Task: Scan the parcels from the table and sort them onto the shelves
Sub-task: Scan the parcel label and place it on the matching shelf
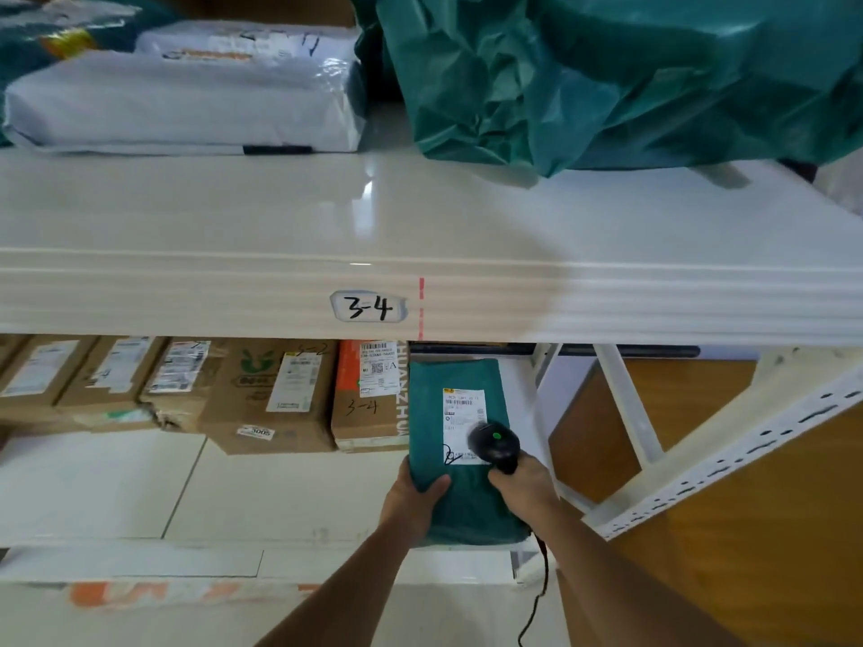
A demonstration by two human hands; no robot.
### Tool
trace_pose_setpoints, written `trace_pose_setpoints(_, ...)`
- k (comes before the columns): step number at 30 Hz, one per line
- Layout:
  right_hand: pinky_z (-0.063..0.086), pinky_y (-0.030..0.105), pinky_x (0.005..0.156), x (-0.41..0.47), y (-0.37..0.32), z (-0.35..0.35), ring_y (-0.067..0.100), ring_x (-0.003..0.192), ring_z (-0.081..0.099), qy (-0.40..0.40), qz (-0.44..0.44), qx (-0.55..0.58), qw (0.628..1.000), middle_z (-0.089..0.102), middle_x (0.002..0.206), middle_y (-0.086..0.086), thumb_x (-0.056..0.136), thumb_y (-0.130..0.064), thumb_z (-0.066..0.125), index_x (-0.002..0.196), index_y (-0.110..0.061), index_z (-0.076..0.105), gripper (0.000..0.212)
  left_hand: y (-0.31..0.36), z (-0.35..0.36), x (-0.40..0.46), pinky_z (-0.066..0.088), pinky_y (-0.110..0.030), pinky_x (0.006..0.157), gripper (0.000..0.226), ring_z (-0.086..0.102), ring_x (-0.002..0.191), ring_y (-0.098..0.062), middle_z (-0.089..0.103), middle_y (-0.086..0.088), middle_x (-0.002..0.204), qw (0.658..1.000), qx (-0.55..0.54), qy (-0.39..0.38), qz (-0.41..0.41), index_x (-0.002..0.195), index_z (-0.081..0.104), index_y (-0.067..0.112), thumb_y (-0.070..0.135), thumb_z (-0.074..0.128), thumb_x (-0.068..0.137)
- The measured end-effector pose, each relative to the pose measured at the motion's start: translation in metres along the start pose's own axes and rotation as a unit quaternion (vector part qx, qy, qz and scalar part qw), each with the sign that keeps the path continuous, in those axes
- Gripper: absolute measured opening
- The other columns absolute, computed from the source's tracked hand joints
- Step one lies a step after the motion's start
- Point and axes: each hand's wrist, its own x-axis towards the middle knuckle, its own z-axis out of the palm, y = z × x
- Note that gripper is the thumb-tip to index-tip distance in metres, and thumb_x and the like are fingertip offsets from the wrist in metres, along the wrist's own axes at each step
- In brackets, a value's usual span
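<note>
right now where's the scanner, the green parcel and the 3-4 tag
scanner (494,442): head view, on its black head.
green parcel (460,502): head view, on bare wrapping below its label.
3-4 tag (369,307): head view, on the handwritten digits.

Two bare forearms, no sleeves visible; left hand (413,499) and right hand (523,483) ungloved, no rings or watch showing.

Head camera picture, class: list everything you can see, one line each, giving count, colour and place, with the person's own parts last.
Shelf label "3-4": one, white, upper shelf edge.
Upper shelf: one, cream, across the middle.
White parcels: two, stacked, upper shelf left.
Green bag: one, large, upper shelf right.
Cardboard boxes: about five, brown, lower shelf in a row.
Green parcel: one, lower shelf, right of the boxes.
Scanner: one, black, over the parcel's label.
Left hand: grips green parcel.
Right hand: holds scanner.
</note>
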Motion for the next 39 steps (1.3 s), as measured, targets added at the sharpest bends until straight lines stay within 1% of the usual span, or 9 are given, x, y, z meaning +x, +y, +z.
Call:
trace_pose_setpoints(3,0.048,0.033,0.087,0.013,-0.003,0.004,0.031,0.103,0.063,0.009,-0.001,-0.006,1.0,0.07,0.112,0.015,0.088,-0.022,0.069,0.12,-0.009,0.065,0.034,0.002,-0.002,0.012,0.054,-0.037,0.099,0.067,0.06,0.109,-0.023,0.065,-0.005,0.132,1.0,0.01,0.011,-0.028,0.151,0.044,0.021,0.041,0.075,0.095)
trace_pose_setpoints(7,0.049,0.034,0.085,0.027,-0.002,0.009,0.034,0.101,0.065,0.029,-0.004,-0.012,1.0,0.071,0.11,0.017,0.087,-0.019,0.07,0.119,-0.007,0.066,0.035,0.007,-0.002,0.031,0.057,-0.048,0.101,0.074,0.066,0.112,-0.031,0.066,-0.012,0.127,0.995,-0.011,0.016,-0.103,0.137,0.052,0.007,0.045,0.085,0.084)
trace_pose_setpoints(14,0.051,0.036,0.089,0.045,-0.009,0.014,0.035,0.102,0.065,0.05,-0.018,-0.019,0.998,0.072,0.111,0.017,0.088,-0.019,0.069,0.12,-0.008,0.065,0.034,0.013,-0.005,0.061,0.059,-0.048,0.098,0.084,0.069,0.11,-0.035,0.069,-0.016,0.124,0.991,-0.008,0.017,-0.132,0.135,0.059,-0.001,0.056,0.086,0.079)
trace_pose_setpoints(18,0.05,0.034,0.085,0.057,-0.017,0.015,0.034,0.101,0.065,0.054,-0.018,-0.024,0.998,0.071,0.111,0.016,0.088,-0.02,0.068,0.12,-0.009,0.065,0.034,0.017,-0.008,0.074,0.056,-0.048,0.103,0.09,0.064,0.118,-0.037,0.064,-0.018,0.131,0.989,-0.03,0.022,-0.146,0.14,0.054,-0.003,0.057,0.085,0.08)
trace_pose_setpoints(21,0.05,0.034,0.085,0.067,-0.022,0.015,0.033,0.101,0.064,0.051,-0.018,-0.029,0.998,0.071,0.111,0.015,0.088,-0.02,0.068,0.121,-0.01,0.064,0.035,0.018,-0.01,0.085,0.056,-0.05,0.103,0.121,0.065,0.116,-0.036,0.065,-0.015,0.127,0.981,-0.083,0.012,-0.175,0.142,0.053,-0.001,0.071,0.091,0.052)
trace_pose_setpoints(22,0.051,0.035,0.085,0.07,-0.023,0.015,0.033,0.101,0.065,0.05,-0.017,-0.03,0.998,0.071,0.11,0.015,0.088,-0.02,0.068,0.121,-0.01,0.064,0.035,0.017,-0.01,0.088,0.056,-0.05,0.103,0.123,0.065,0.115,-0.036,0.065,-0.013,0.124,0.978,-0.101,0.011,-0.179,0.141,0.053,0.0,0.071,0.093,0.049)
trace_pose_setpoints(26,0.051,0.033,0.081,0.078,-0.027,0.015,0.034,0.1,0.064,0.052,-0.016,-0.033,0.998,0.07,0.11,0.015,0.087,-0.02,0.067,0.121,-0.011,0.063,0.035,0.016,-0.008,0.099,0.055,-0.049,0.105,0.1,0.064,0.115,-0.034,0.062,-0.01,0.116,0.975,-0.111,0.045,-0.185,0.137,0.053,0.001,0.058,0.095,0.066)
trace_pose_setpoints(32,0.046,0.028,0.073,0.087,-0.029,0.018,0.033,0.1,0.065,0.052,-0.018,-0.026,0.998,0.071,0.111,0.013,0.09,-0.02,0.065,0.123,-0.013,0.062,0.034,0.014,-0.005,0.111,0.058,-0.048,0.1,0.093,0.066,0.11,-0.035,0.065,-0.011,0.115,0.972,-0.135,0.068,-0.177,0.131,0.059,0.001,0.051,0.098,0.063)
trace_pose_setpoints(39,0.049,0.031,0.081,0.087,-0.029,0.018,0.034,0.105,0.064,0.052,-0.017,-0.027,0.998,0.069,0.116,0.014,0.093,-0.02,0.064,0.126,-0.01,0.059,0.035,0.018,-0.005,0.108,0.061,-0.05,0.095,0.093,0.069,0.105,-0.036,0.07,-0.012,0.113,0.973,-0.142,0.069,-0.168,0.125,0.063,0.004,0.055,0.099,0.057)
